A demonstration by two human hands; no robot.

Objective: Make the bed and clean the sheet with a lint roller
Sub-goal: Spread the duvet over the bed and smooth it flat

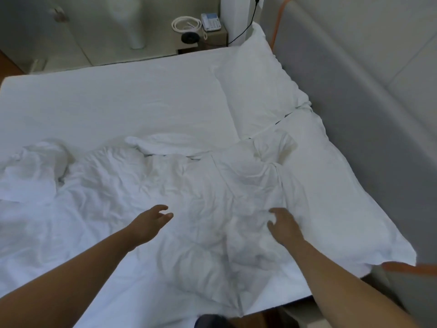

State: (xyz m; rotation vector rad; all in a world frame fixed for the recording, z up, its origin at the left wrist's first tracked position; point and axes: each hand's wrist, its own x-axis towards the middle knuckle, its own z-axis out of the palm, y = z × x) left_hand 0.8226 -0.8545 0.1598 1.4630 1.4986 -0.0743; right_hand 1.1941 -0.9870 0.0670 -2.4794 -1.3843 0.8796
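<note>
A white bed fills the view, its flat fitted sheet (118,100) smooth across the far half. A crumpled white duvet (132,185) lies bunched over the near half. Two white pillows sit against the headboard at the right, one far (257,91) and one near (331,185). My left hand (149,223) hovers just above the duvet with relaxed, slightly spread fingers, holding nothing. My right hand (283,223) rests on the rumpled duvet beside the near pillow, fingers curling into a fold of the cloth. No lint roller is in view.
A grey padded headboard (354,79) with orange trim runs along the right. Beyond the bed stands a bedside table (212,36) with a telephone (210,21), a coiled white cable (186,23) and a black round object. Wood floor shows at the far left.
</note>
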